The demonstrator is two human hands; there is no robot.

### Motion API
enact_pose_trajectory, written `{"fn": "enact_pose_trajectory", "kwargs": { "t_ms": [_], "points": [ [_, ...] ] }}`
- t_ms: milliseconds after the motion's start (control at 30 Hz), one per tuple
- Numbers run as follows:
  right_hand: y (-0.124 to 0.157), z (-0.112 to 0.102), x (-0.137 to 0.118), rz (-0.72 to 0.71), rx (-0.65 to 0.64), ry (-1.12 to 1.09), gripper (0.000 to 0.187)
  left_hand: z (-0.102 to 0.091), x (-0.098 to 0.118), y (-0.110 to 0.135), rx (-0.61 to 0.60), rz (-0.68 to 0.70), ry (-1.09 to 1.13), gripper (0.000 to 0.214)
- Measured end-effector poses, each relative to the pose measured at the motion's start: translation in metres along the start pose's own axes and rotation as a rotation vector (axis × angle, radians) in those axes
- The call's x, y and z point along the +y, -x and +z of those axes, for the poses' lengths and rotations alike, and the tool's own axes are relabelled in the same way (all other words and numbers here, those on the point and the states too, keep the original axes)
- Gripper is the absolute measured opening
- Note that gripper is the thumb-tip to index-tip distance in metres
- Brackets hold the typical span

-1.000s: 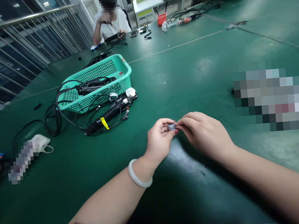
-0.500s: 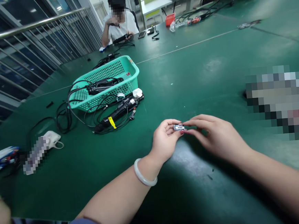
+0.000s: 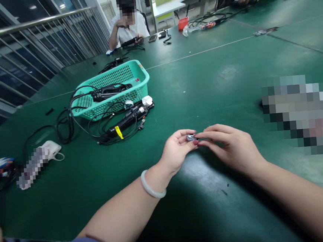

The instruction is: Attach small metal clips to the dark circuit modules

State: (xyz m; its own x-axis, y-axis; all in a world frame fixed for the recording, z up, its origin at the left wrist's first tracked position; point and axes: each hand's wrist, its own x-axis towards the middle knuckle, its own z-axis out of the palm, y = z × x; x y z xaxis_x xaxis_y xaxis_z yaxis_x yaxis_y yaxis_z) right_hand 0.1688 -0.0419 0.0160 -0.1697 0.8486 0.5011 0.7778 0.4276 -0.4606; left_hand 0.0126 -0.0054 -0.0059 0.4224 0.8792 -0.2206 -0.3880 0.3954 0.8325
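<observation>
- From my remote seat I have the small silver-and-black piece [image 3: 191, 137] in the middle of the head view, held up over the dark green, smooth worktop [image 3: 122, 191]; its fine detail is too small for me to read.
- I see it between the two hands: at the fingertips of the left hand [image 3: 175, 151], just short of the fingertips' meeting point with the other side.
- The left hand is closed on the piece, the thumb with its dark red nail in front and the curled fingers behind; a pale, smooth ring bracelet [image 3: 152, 187] circles that wrist.
- The right hand [image 3: 233, 145] comes in from the right, index finger and thumb reaching the piece's right end — whether they grip it or only touch it, I cannot tell.
- So I count the hands as together at the fingertips, with the palms apart.
- Beyond the left hand I make out a black, elongated device with a yellow tag [image 3: 125, 122], lying beside a turquoise, perforated plastic basket [image 3: 144, 77] that holds another black device [image 3: 109, 93] with cables.
- Two tiny dark scraps [image 3: 224, 192] lie on the worktop nearer me, below the right hand.
- Across the worktop sits a person in a white top [image 3: 139, 24].
</observation>
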Motion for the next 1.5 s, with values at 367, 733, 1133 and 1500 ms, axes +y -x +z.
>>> {"fn": "enact_pose_trajectory", "kwargs": {
  "t_ms": [367,733,1133,1500],
  "points": [
    [-0.001,0.000,0.001,0.048,-0.001,-0.016,0.017,0.002,0.002,0.001,0.009,0.037,-0.004,0.035],
    [0.000,0.001,0.006,0.013,-0.008,0.012,0.017,-0.002,0.000,-0.001,0.024,0.009,-0.025,0.043],
    [-0.005,0.026,0.002,-0.047,0.048,0.158,0.023,0.009,0.000,0.003,0.206,0.043,0.056,0.030],
    [0.005,0.018,0.014,0.118,-0.075,-0.130,0.028,-0.033,0.038,0.037,0.296,0.039,-0.671,0.025]
  ]
}}
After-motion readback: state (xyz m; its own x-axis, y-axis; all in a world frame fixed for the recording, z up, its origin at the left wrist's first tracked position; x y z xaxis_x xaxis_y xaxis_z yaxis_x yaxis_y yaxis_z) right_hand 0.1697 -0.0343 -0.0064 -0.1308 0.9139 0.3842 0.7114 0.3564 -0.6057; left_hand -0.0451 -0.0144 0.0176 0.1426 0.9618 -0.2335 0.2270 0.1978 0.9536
